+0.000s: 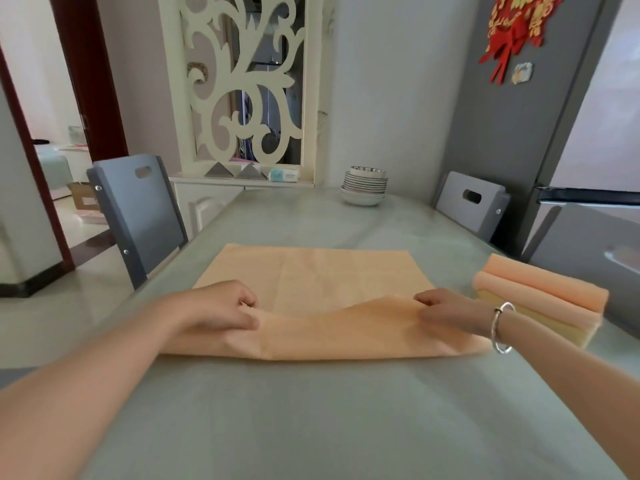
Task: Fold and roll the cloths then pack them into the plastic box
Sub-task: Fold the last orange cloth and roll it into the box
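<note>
Near edge of cloth pinched at both ends, fold in progress.

Left hand (221,306) and right hand (446,308) each hold a clenched grip on the cloth (318,271), which lies flat on the tabletop (311,410). Uneven hand travel risks a skewed fold; the sagging middle may crease. Rolls (540,289) lie just right; any box is not visible.

No text could be read with certainty. A small blue-and-white box (284,174) on the ledge (242,181) behind the table carried a line of dark print, too blurred to make out. A red-and-gold ornament (516,26) on the grey fridge (502,140) bore gold characters, likewise illegible.
</note>
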{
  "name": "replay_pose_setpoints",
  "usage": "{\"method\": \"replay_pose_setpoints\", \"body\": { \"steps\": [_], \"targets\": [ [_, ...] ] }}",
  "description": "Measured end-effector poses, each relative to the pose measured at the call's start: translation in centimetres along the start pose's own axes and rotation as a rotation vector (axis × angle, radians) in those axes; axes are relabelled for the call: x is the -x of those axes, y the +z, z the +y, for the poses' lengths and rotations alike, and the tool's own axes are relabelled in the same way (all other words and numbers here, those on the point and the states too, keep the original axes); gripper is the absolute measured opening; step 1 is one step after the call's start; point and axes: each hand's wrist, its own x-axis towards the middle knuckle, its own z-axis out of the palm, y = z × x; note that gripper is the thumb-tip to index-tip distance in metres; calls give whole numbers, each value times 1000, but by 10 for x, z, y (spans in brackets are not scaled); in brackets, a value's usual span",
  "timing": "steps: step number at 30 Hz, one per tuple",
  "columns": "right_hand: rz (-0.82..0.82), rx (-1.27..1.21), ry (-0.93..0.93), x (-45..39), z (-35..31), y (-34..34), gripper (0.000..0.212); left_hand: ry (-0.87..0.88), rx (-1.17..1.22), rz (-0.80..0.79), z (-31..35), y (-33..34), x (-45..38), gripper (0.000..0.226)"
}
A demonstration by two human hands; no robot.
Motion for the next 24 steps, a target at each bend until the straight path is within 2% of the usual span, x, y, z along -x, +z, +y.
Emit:
{"method": "replay_pose_setpoints", "body": {
  "steps": [3, 5, 8, 9, 11, 12, 19, 24],
  "targets": [
    [22, -217, 26, 0, 2, 3, 42, 5, 17, -7, -1, -1, -3, 23],
    [82, -284, 31, -10, 5, 4, 25, 6, 11, 86, -5, -1, -12, 30],
    [225, 118, 96, -32, 14, 5, 25, -11, 13, 261, -14, 2, -27, 33],
    [274, 221, 122, -41, 16, 6, 19, -17, 23, 306, -18, 3, -34, 33],
    [340, 361, 169, -52, 17, 10, 9, -26, 30, 369, -25, 8, -46, 32],
    [358, 414, 180, -57, 17, 12, 12, -32, 25, 393, -29, 11, -53, 31],
    [433, 607, 144, -96, 36, 21, 22, -113, -76, 541, -40, 19, -88, 18],
    [458, 598, 143, -113, 40, 22, 21, -127, -158, 586, -54, 22, -99, 27]
  ]
}}
